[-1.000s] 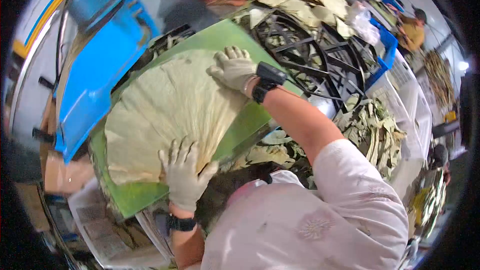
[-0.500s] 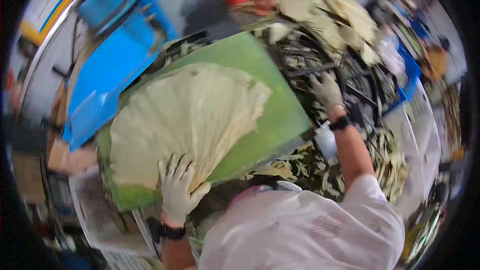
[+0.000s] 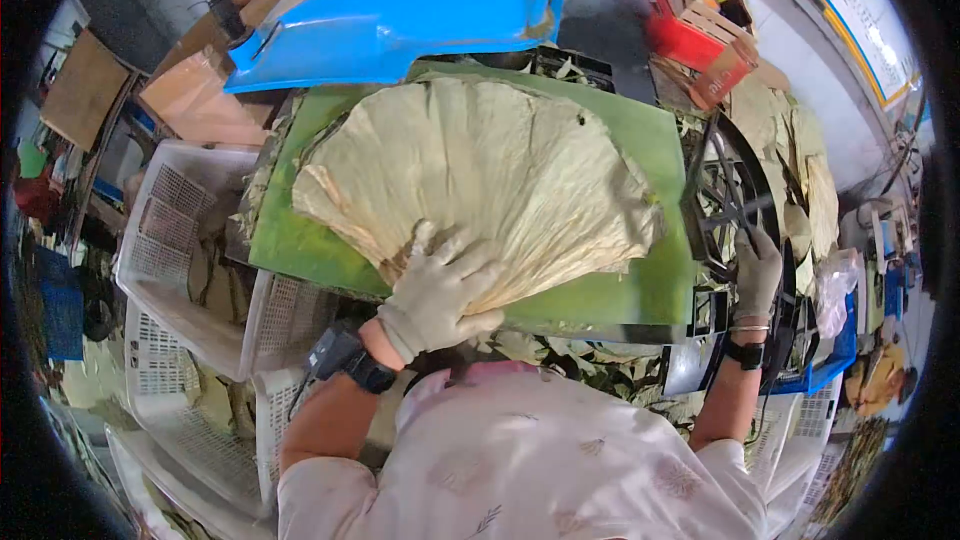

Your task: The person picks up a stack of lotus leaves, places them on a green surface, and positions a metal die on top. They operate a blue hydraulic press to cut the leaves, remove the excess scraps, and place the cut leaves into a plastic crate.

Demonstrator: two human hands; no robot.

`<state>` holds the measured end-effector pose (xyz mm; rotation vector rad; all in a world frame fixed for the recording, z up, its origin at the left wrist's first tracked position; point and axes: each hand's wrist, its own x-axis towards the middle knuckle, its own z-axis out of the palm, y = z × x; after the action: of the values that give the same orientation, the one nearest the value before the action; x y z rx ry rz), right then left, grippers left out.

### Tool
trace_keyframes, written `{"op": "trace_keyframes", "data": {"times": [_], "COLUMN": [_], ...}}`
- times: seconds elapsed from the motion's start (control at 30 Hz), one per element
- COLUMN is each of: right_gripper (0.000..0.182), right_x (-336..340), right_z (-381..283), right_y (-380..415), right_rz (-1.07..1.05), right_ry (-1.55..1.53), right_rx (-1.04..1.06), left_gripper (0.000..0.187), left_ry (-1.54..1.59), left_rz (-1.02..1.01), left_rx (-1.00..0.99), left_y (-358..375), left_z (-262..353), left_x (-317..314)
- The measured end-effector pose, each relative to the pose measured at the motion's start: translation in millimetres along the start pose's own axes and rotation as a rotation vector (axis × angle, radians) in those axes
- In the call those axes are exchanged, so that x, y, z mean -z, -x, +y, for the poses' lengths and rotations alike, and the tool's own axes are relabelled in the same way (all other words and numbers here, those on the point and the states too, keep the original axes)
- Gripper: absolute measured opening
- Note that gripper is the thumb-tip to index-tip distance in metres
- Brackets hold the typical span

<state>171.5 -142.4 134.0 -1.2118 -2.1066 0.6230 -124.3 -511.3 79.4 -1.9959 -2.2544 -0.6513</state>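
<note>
A large, pale, fan-shaped dried leaf (image 3: pixel 470 160) lies spread on a green board (image 3: pixel 560 305). My left hand (image 3: pixel 440 290), in a whitish glove, rests on the leaf's narrow lower end with its fingers spread. To the right of the board, my gloved right hand (image 3: pixel 757 275) is at a black spoked ring (image 3: pixel 738 210), its fingers bent against the frame. Whether those fingers grip a spoke or something small cannot be made out. Cut leaf pieces (image 3: pixel 560 355) lie below the board's near edge.
A blue plastic machine cover (image 3: pixel 400 10) stands beyond the board. White perforated baskets (image 3: pixel 200 340) holding leaf pieces are stacked at left. A red container (image 3: pixel 680 38) and stacked pale leaves (image 3: pixel 820 185) are at the back right, with a blue crate (image 3: pixel 835 350) nearer.
The view has turned, so the board now lies nearly level across it. My left hand stays on the leaf's narrow end, and my right hand remains at the black ring.
</note>
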Motion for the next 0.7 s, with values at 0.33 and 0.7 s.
{"op": "trace_keyframes", "data": {"times": [0.33, 0.7], "right_gripper": [0.025, 0.026], "right_x": [-131.0, -222.5], "right_z": [-183.9, -205.3], "right_y": [26.1, 13.1], "right_rz": [-0.596, -0.718], "right_ry": [-0.111, -0.123], "right_rx": [0.594, 0.691], "left_gripper": [0.064, 0.058], "left_ry": [0.06, 0.111], "left_rz": [-0.037, -0.241], "left_rx": [0.042, 0.131], "left_y": [6.1, 18.6], "left_z": [-1.6, 4.7], "left_x": [0.7, -8.1]}}
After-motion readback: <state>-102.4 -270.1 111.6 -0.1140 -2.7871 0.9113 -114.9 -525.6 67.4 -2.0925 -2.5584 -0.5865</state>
